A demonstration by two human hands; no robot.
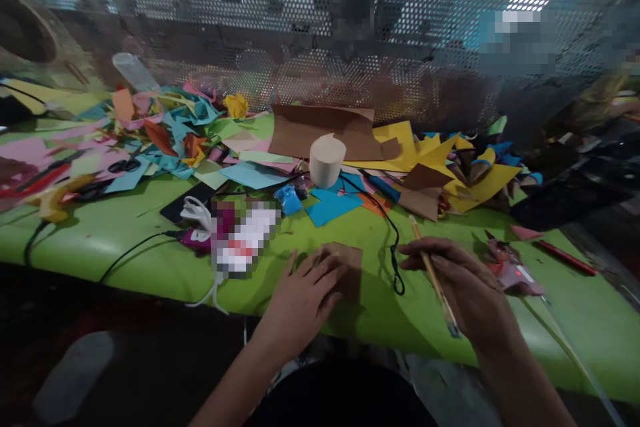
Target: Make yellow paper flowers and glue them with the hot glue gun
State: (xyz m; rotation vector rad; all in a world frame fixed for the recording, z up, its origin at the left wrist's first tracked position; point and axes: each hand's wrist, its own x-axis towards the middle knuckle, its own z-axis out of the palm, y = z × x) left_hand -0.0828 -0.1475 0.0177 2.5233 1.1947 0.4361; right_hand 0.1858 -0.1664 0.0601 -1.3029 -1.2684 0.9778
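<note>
My left hand lies flat, fingers spread, on a small brown paper square near the front edge of the green table. My right hand is closed round a thin wooden stick, perhaps a brush or pencil, whose tip points away from me. The stick's lower end pokes out below my palm. A black cord loops on the table between the two hands.
Heaps of coloured paper scraps cover the back left; yellow and brown sheets lie back right. A white cylinder stands mid-table. Black scissors, a red pen, a folded pink paper piece and a perforated metal screen behind.
</note>
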